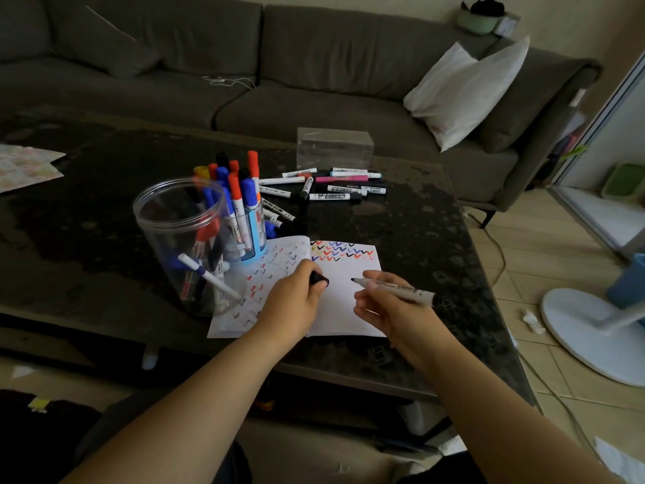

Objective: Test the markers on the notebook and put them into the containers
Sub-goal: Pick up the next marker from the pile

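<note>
An open notebook (343, 309) with rows of coloured tick marks lies on the dark table (412, 232). My right hand (387, 305) grips an uncapped black marker (401, 289), its tip pointing left just above the right page. My left hand (296, 302) rests on the notebook and holds the marker's black cap (319, 279). A clear plastic jar (188, 246) with several markers stands left of the notebook. Behind it a blue holder (253, 239) is packed with upright red, blue and black markers. A pile of loose markers (328, 185) lies farther back.
A clear rectangular box (335, 146) stands behind the loose markers. Patterned paper (24, 167) lies at the table's left edge. A grey sofa (279, 75) with a white pillow (464, 89) runs behind the table. A white fan base (590, 330) sits on the floor at right.
</note>
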